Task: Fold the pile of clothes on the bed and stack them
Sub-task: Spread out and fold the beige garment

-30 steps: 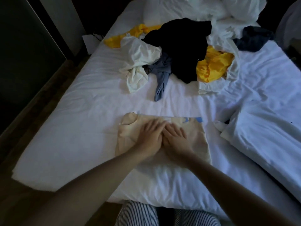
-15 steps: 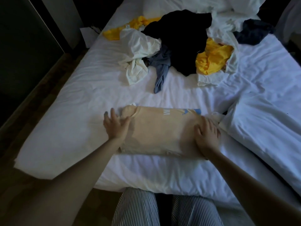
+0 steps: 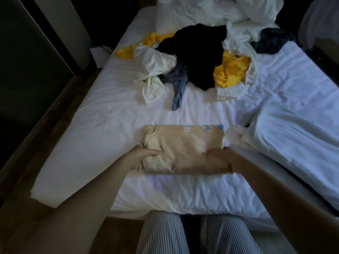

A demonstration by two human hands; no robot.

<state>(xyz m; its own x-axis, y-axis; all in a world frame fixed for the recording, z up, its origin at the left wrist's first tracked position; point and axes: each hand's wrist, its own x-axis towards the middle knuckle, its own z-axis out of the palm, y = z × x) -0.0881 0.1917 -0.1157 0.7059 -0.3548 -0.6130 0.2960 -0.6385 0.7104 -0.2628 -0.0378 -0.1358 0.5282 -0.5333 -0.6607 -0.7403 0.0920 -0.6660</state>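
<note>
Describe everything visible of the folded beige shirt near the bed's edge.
The beige shirt is a soft, cotton-looking knit folded into a rough rectangle, long side across the view. A neckline shows at its far left corner; white letters and blue print run along the far edge. It lies on the white bed sheet, apart from the unfolded pile. The left hand grips its near left corner and the right hand its near right corner, bunching the cloth there.
</note>
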